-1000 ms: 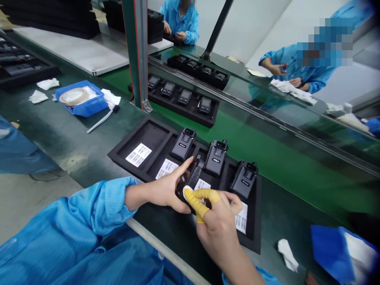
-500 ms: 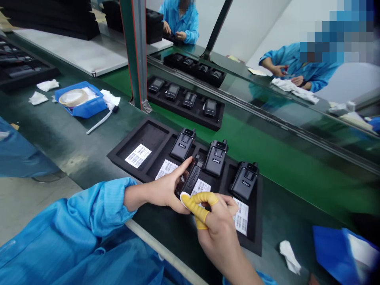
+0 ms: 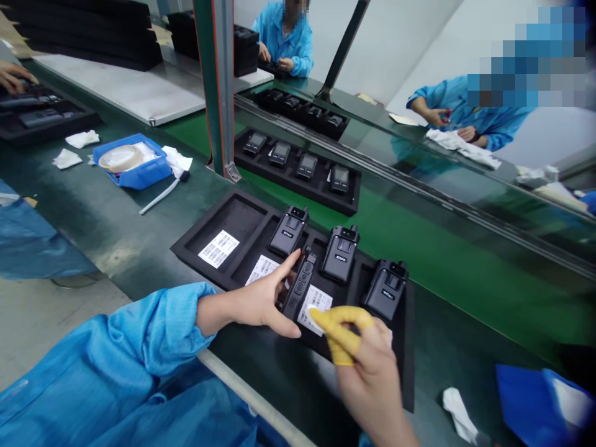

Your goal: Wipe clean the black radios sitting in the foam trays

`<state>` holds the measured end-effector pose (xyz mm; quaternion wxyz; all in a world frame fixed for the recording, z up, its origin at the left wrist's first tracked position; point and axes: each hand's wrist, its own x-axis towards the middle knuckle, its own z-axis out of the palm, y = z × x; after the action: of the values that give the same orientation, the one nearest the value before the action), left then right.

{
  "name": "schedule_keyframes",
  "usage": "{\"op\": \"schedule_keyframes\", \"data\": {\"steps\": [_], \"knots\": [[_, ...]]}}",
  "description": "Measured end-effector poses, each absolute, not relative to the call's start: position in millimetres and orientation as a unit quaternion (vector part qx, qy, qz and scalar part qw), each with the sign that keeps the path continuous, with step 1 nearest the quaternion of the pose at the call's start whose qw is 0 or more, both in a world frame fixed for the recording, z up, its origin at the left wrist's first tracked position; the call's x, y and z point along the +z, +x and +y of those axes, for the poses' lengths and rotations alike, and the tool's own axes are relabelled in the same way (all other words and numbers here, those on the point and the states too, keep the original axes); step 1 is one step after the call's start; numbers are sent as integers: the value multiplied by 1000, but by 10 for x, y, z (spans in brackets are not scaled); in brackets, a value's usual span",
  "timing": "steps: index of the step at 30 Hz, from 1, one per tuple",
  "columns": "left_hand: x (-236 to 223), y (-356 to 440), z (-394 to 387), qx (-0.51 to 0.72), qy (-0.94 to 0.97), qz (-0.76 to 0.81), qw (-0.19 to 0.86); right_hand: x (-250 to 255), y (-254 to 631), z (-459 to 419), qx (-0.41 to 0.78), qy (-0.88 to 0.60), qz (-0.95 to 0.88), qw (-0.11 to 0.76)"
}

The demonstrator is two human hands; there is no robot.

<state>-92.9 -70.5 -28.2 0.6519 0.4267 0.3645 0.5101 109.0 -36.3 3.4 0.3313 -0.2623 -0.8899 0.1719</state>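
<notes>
My left hand (image 3: 261,302) grips a black handheld device (image 3: 298,287), held on edge over a black foam tray (image 3: 218,214). My right hand (image 3: 363,360), with yellow finger cots on thumb and forefinger, sits just right of the device with its fingers curled in a pinch; what they hold, if anything, I cannot make out. Three more black devices (image 3: 341,253) stand in the tray's slots. White barcode labels (image 3: 218,248) lie in the tray.
A second tray of devices (image 3: 298,167) rides the green belt behind a metal post (image 3: 218,93). A blue bin with a tape roll (image 3: 126,160) and white wipes (image 3: 79,138) lie to the left. Other people in blue coats work across the line. A crumpled wipe (image 3: 459,413) lies at right.
My right hand has pulled back from the device, down and to the right. My left hand keeps the device. The tray on the belt has shifted to the right.
</notes>
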Motion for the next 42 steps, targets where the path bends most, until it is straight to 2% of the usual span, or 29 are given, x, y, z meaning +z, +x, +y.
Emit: {"op": "schedule_keyframes", "data": {"steps": [5,12,17,31,36,39,42], "knots": [[-305,-925,-705,507,411,362,666,-257,1395,-302,168,-362,-831,389],[-304,-940,-712,500,417,385,654,-530,1464,-363,83,-368,-830,411],[-290,-943,-715,506,414,375,658,-642,1480,-342,71,-368,-823,426],[-216,-928,-745,518,438,364,638,-704,1467,-334,102,-380,-811,432],[-9,-1048,-733,572,304,377,662,-681,1441,-327,95,-371,-807,449],[206,-1262,-639,607,243,421,628,-667,1443,-306,99,-372,-804,453],[342,-1579,-452,595,270,539,531,-706,1505,-265,125,-368,-808,443]]}}
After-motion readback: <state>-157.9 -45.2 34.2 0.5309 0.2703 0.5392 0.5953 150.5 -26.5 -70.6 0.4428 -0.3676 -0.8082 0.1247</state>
